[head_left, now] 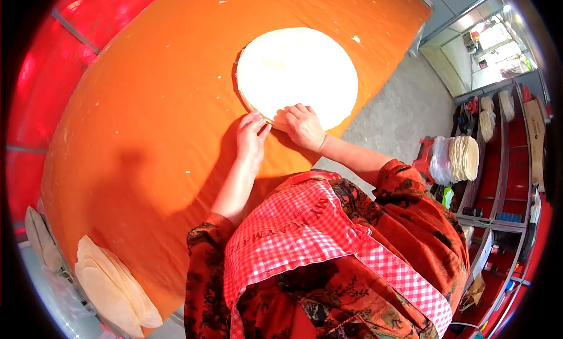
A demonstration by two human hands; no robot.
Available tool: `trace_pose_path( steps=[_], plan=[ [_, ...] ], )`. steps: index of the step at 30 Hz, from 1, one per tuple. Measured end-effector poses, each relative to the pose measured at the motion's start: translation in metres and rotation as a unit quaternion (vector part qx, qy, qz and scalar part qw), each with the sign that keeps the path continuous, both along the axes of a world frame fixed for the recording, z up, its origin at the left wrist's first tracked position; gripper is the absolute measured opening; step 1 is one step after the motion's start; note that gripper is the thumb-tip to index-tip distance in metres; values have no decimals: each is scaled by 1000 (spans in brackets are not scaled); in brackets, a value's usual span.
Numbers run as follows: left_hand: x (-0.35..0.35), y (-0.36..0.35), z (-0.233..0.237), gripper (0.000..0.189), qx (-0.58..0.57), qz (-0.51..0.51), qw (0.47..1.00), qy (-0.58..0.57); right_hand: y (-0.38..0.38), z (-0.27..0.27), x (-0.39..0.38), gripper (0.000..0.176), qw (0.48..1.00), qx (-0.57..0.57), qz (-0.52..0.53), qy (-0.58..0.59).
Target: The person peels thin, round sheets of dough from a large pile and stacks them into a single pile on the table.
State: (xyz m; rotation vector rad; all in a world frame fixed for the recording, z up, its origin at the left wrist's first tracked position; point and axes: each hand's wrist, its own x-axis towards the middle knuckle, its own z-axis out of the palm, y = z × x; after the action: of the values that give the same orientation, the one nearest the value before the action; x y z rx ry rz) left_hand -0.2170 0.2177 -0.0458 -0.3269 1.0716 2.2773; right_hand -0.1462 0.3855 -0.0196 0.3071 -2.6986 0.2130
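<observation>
A stack of thin round pale wrappers (298, 75) lies on an orange table (146, 134). My left hand (251, 136) rests at the stack's near edge, its fingertips touching the rim. My right hand (302, 126) lies just beside it, fingers curled on the same near edge, seeming to pinch a sheet. Both forearms reach out from patterned red sleeves over a red-checked apron (305, 233).
Another pile of round sheets (111, 286) hangs over the table's near left edge. To the right, past a grey floor, red shelves (504, 163) hold more stacked sheets (463, 157). A red wall stands at the left.
</observation>
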Motion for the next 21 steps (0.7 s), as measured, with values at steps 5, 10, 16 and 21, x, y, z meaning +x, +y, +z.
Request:
trace_pose_path(
  steps=[5, 10, 16, 21],
  plan=[
    [0, 1, 0, 37, 11, 7, 1000, -1, -6, 6, -1, 27, 1000, -24, 7, 6],
    [6, 3, 14, 42, -51, 14, 998, 32, -3, 9, 1, 29, 999, -41, 11, -21],
    [-5, 0, -22, 44, -318, -47, 896, 307, 57, 10, 1, 58, 993, -9, -121, 15],
    [1, 16, -8, 32, -392, -79, 864, 306, 121, -10, 1, 51, 994, -67, -52, -67]
  ],
)
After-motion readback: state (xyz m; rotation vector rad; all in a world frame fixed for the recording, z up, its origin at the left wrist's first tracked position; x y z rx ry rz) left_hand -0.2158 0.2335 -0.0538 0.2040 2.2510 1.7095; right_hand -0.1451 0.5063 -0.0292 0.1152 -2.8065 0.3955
